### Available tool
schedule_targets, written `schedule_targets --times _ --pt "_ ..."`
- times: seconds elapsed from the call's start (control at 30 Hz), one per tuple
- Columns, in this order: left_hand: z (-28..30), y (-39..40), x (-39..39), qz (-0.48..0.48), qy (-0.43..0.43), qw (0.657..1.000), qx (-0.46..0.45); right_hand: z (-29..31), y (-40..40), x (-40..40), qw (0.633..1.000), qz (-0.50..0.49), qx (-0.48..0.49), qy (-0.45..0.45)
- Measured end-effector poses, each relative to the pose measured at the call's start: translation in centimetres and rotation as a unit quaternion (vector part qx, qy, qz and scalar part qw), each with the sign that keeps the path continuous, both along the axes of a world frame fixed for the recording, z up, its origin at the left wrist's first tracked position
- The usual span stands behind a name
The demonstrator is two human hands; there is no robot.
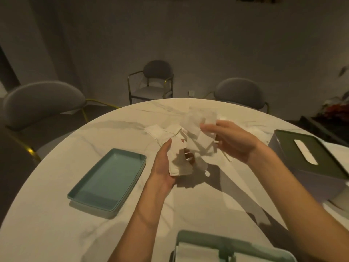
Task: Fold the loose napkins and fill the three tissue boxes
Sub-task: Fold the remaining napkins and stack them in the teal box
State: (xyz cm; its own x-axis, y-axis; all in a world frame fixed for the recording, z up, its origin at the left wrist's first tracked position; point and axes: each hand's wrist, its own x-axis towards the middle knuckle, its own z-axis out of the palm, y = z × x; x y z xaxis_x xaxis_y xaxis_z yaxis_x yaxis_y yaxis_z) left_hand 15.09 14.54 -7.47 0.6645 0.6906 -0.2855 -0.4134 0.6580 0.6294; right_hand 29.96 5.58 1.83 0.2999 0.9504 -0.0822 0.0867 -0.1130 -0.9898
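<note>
My left hand (164, 163) grips a folded stack of white napkins (178, 161) above the table's middle. My right hand (230, 139) pinches a thin loose napkin (198, 120) that hangs blurred just above that stack. More loose napkins (160, 131) lie in a heap on the table behind my hands. A tissue box with a dark green slotted lid (309, 154) stands at the right. A second, open box (226, 248) with white napkins inside sits at the near edge. A third box is not in view.
A teal rectangular lid or tray (107, 178) lies upturned on the white marble table (56, 224) at the left. Grey chairs (43, 103) stand around the far side of the round table. A dark plant corner shows at the far right.
</note>
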Motion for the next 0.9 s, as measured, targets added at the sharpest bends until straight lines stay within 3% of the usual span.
schedule_targets --times 0.13,0.23,0.33,0.43,0.53,0.7,0.9 --pt "0.4 -1.0 0.1 -0.061 0.041 0.997 0.038 -1.4 -0.5 -0.7 0.998 0.033 -0.037 0.044" --pt "0.8 -1.8 0.6 -0.072 0.001 0.996 0.049 -2.4 -0.4 -0.1 0.995 0.026 -0.033 -0.085" --pt "0.6 -2.2 0.9 -0.060 -0.013 0.997 0.051 -3.3 0.1 0.5 0.970 -0.021 -0.036 -0.241" --pt "0.4 -2.1 0.9 -0.053 0.003 0.998 0.043 -3.6 0.2 0.9 0.947 -0.043 0.001 -0.319" --pt "0.3 -2.1 1.0 -0.055 0.013 0.997 0.057 -3.6 0.1 1.4 0.910 0.007 0.062 -0.409" --pt "-0.1 -2.4 1.0 -0.111 0.085 0.986 0.096 -3.7 0.3 0.7 0.905 0.046 0.116 -0.407" --pt "0.7 -2.4 0.8 -0.090 -0.017 0.996 0.014 -2.3 -0.6 1.6 0.890 0.048 0.171 -0.420"
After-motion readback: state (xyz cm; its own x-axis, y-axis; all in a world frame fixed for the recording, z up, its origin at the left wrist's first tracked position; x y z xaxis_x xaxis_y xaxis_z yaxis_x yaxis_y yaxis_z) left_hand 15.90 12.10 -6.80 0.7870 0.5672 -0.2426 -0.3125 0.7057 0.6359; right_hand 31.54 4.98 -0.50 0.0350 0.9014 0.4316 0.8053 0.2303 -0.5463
